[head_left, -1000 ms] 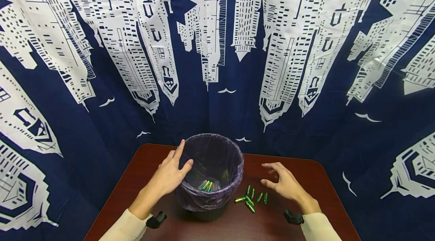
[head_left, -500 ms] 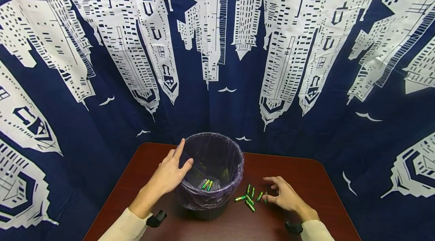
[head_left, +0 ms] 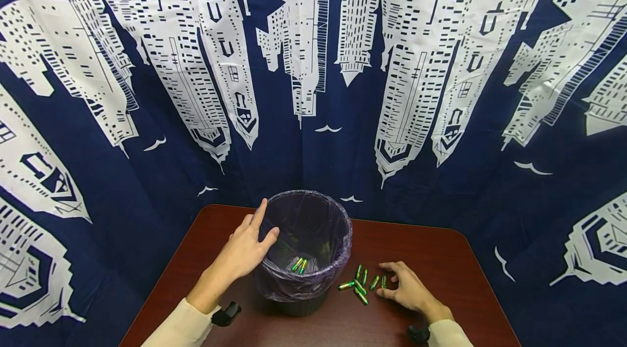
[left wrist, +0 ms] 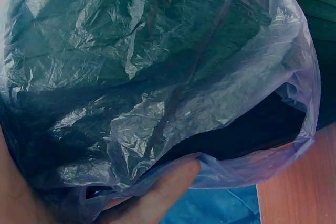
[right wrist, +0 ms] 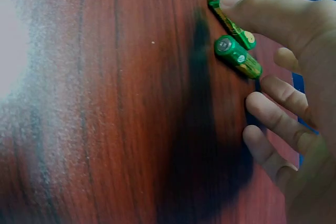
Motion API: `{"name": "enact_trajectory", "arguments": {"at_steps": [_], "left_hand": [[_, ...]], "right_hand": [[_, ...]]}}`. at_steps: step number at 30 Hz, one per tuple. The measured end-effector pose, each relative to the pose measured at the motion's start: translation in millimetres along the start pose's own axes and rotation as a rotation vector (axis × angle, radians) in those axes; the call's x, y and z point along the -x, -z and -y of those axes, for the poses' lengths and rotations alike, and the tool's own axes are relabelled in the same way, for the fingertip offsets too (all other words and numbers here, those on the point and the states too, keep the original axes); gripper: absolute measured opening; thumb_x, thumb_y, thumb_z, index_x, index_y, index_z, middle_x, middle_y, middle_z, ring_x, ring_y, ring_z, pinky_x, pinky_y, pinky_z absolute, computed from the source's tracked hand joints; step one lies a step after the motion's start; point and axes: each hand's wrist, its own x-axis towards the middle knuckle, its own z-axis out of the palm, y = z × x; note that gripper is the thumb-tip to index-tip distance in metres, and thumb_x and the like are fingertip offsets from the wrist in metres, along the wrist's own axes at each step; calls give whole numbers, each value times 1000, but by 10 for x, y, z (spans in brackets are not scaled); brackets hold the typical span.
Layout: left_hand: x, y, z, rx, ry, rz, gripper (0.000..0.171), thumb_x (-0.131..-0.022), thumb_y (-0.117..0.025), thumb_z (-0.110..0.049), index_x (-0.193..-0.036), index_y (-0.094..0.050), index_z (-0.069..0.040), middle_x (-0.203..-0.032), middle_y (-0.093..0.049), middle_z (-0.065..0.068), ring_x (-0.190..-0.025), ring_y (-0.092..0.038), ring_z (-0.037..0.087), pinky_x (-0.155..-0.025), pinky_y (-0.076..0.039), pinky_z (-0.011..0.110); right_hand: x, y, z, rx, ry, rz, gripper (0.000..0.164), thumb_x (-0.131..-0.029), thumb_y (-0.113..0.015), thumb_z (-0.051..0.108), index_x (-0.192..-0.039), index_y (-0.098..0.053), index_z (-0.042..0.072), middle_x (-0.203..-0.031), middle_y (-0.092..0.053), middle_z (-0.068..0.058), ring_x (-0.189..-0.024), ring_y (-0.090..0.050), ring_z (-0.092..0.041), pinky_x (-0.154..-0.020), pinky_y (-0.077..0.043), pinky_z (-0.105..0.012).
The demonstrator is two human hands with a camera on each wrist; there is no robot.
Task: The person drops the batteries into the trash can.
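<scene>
My left hand (head_left: 243, 251) rests on the left side of the bin rim, index finger and thumb stretched out straight. The bin (head_left: 300, 308) is dark and wears a translucent purple liner bag (head_left: 338, 265). In the left wrist view, my thumb (left wrist: 176, 184) lies along the liner's edge. My right hand (head_left: 409, 290) is low over the table, its thumb and index finger spread around the rightmost battery (head_left: 384, 282). In the right wrist view, the thumb overlaps one green battery (right wrist: 231, 22), and a nearer battery (right wrist: 237, 57) lies beside the fingers.
More green and gold batteries (head_left: 360, 296) lie in a loose cluster between the bin and my right hand. A few batteries (head_left: 300, 265) are inside the liner. The brown wooden table (head_left: 416, 238) ends at a navy curtain (head_left: 303, 162) with white buildings.
My right hand has come down and slightly toward me, to the rightmost batteries. My left hand and the bin have stayed in place.
</scene>
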Motion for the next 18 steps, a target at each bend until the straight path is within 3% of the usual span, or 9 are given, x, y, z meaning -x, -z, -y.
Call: {"name": "enact_trajectory", "arguments": {"at_steps": [7, 18], "left_hand": [[-4, -7, 6, -11, -13, -10, 89, -116, -62, -51, -188, -21, -17, -171, -54, 31, -145, -70, 55, -121, -53, 80], [3, 3, 1, -1, -5, -4, 89, -116, -62, -51, -189, -20, -19, -174, -51, 31, -147, -68, 56, -122, -52, 81]], "right_hand": [[-20, -64, -14, 55, -6, -25, 67, -91, -103, 25, -149, -74, 8, -137, -68, -7, -106, -57, -15, -87, -55, -28], [-24, -107, -62, 67, 6, -63, 48, -91, -102, 19, -132, -80, 9, -126, -70, -4, -100, -58, -13, -84, -55, -25]]}}
